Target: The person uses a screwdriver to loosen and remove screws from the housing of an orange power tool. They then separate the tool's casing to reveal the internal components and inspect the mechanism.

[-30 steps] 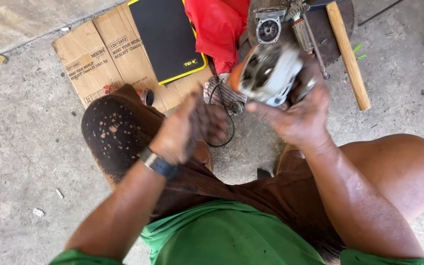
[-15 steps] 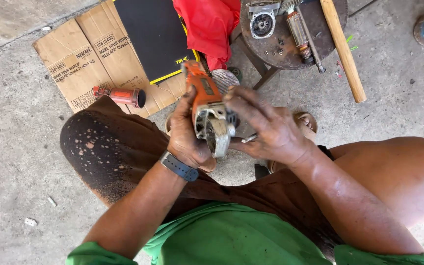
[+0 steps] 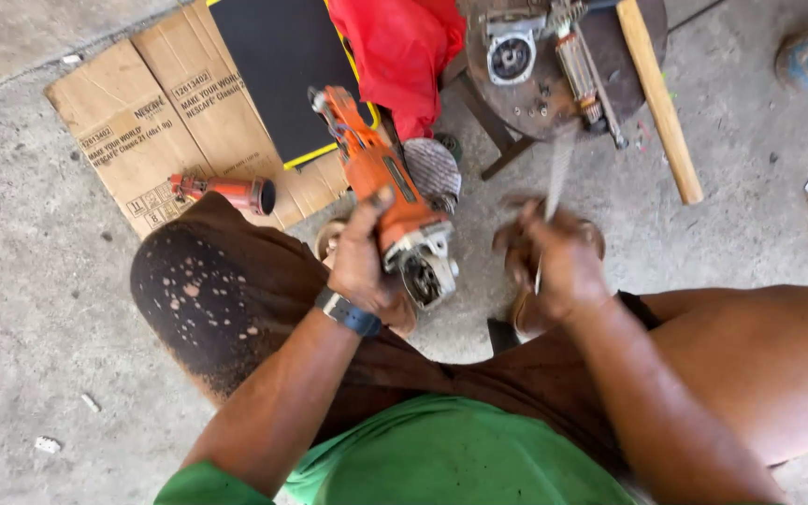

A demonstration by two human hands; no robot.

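Two hands: left hand (image 3: 364,266) gripping orange grinder body (image 3: 387,192); right hand (image 3: 555,266), beside it, pinching thin blurred tool (image 3: 556,178).

On the concrete floor (image 3: 30,309) lies flattened brown cardboard (image 3: 133,122), and a black mat with a yellow edge (image 3: 278,75) rests on it beside a red cloth (image 3: 404,47). A small red cylinder part (image 3: 226,192) lies on the cardboard. A round dark stool (image 3: 554,93) carries metal motor parts (image 3: 512,51), and a wooden handle (image 3: 656,98) lies across its edge.
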